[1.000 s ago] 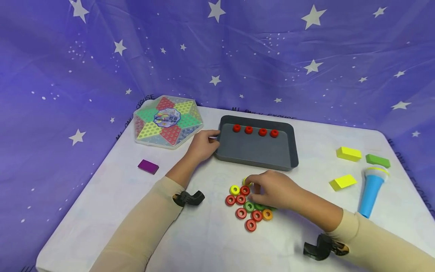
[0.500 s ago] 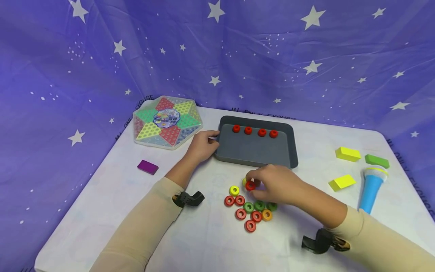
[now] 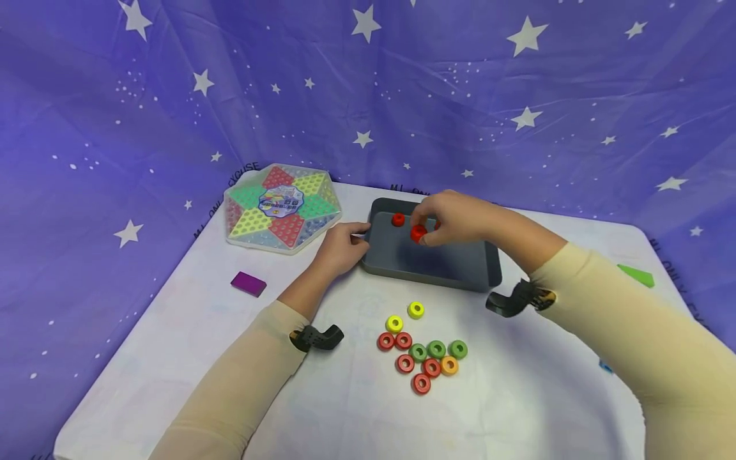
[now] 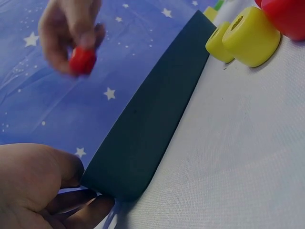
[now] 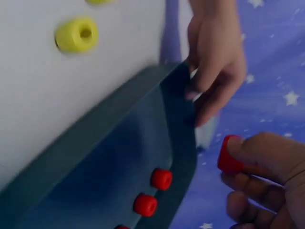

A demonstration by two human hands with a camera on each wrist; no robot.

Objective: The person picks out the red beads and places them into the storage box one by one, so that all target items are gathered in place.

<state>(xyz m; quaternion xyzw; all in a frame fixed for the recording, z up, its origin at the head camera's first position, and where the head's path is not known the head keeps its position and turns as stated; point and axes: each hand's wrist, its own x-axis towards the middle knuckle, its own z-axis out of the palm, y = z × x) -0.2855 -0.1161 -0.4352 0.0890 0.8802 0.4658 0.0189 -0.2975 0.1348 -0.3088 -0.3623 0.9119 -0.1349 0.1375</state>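
Between thumb and fingers my right hand (image 3: 454,218) pinches a red bead (image 3: 418,234), held over the dark grey tray (image 3: 422,275). In the right wrist view that red bead (image 5: 230,155) is at the fingertips, apart from the beads below. Red beads (image 5: 161,179) stand in a row along the tray's far side, partly hidden by my right hand in the head view. My left hand (image 3: 342,248) grips the tray's left edge near the corner. On the cloth in front lie loose beads: yellow (image 3: 416,310), green (image 3: 436,349), orange (image 3: 450,365) and several red (image 3: 421,384).
A see-through star-patterned game board (image 3: 282,201) lies at the back left, with a purple block (image 3: 248,283) in front of it. Part of a green block (image 3: 636,275) shows at the right. My right sleeve (image 3: 609,319) hides most of the blue toy microphone (image 3: 606,366).
My right hand has picked a red bead from the loose group and carried it up and away from me, over the tray. My left hand has stayed at the tray's edge.
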